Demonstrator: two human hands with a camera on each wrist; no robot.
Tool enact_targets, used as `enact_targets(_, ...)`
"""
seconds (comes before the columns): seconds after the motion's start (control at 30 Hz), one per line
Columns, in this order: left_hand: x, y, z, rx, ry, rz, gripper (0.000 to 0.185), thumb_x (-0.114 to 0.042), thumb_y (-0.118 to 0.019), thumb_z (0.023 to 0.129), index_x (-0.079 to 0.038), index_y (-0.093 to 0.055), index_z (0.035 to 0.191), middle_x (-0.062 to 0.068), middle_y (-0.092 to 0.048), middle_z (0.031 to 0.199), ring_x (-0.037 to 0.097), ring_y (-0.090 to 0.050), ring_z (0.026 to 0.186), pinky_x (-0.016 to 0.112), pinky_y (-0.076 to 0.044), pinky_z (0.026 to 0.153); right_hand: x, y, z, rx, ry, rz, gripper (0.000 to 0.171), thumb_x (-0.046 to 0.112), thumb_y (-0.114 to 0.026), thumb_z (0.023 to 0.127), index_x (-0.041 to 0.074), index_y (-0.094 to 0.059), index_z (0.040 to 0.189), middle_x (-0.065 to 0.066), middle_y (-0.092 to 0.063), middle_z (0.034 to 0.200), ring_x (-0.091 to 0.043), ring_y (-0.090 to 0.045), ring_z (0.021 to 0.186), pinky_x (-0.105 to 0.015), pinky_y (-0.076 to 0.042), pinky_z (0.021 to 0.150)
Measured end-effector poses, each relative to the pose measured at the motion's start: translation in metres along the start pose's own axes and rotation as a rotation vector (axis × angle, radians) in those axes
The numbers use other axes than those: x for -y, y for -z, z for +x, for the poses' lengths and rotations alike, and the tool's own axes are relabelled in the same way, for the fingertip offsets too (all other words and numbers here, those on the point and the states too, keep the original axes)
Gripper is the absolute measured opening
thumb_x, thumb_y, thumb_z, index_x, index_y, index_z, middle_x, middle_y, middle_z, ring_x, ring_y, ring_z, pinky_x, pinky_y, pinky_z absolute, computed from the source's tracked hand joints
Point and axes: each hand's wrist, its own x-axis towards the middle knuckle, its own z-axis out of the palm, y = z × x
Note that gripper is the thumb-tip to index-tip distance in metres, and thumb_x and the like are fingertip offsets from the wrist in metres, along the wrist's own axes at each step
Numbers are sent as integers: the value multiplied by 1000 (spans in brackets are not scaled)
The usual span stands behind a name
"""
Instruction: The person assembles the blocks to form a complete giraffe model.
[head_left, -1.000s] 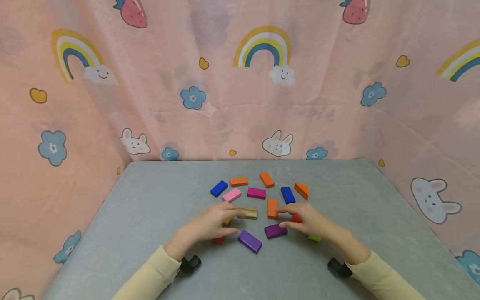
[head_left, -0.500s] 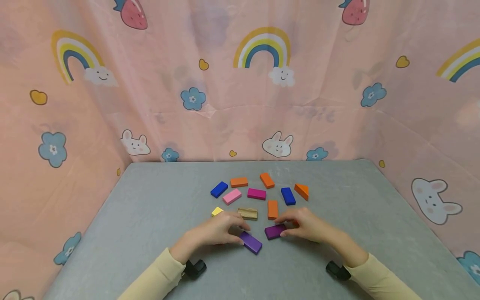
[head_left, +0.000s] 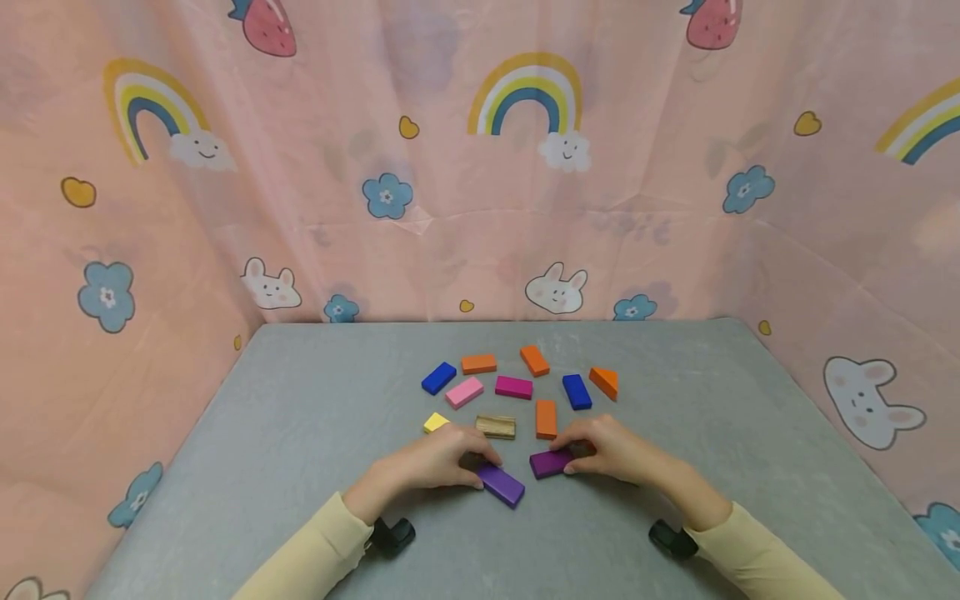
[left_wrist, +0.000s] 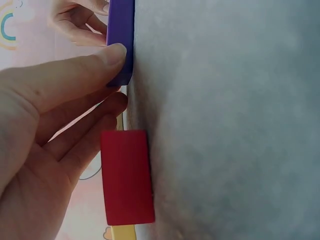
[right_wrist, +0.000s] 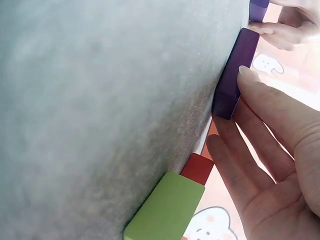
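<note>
My left hand [head_left: 441,458] pinches the near-left end of a violet block [head_left: 504,486] between thumb and fingers; the left wrist view shows the thumb pressed on the face of that violet block [left_wrist: 121,30]. Just to the right, my right hand [head_left: 617,451] pinches the right end of a dark purple block [head_left: 549,463]. The thumb lies on the dark purple block [right_wrist: 235,75] in the right wrist view. Both blocks lie low at the table, their inner ends a short way apart. A red block [left_wrist: 127,177] stands below the left hand, hidden from the head view.
Behind the hands lie a gold grooved block [head_left: 496,427], a yellow block [head_left: 435,422], a pink one [head_left: 464,392], a magenta one [head_left: 513,387], and several orange and blue blocks, including an orange triangle [head_left: 604,382]. By the right palm are a green block [right_wrist: 167,207] and a red block [right_wrist: 198,169].
My left hand has come right and down from above the table onto the violet block. My right hand has shifted slightly and closed its fingers on the dark purple block.
</note>
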Motion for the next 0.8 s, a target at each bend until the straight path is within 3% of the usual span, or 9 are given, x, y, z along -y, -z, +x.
enact_targets(0.3, 0, -1, 0, -1, 27, -40, 29, -19, -76, 81, -19, -70, 109, -10, -67, 106, -2, -58, 98, 14, -48, 86, 0, -2, 1, -8, 8, -19, 26, 21, -74, 82, 17, -71, 107, 5, -70, 103, -10, -62, 92, -32, -53, 82)
enact_targets(0.8, -9, 0, -17, -65, 85, -62, 29, -29, -80, 76, -18, -70, 101, -10, -65, 95, -1, -58, 85, 15, -49, 75, -3, -1, 4, 6, -2, 5, 24, 22, -75, 81, 18, -72, 105, 6, -70, 101, -8, -61, 90, -30, -53, 81)
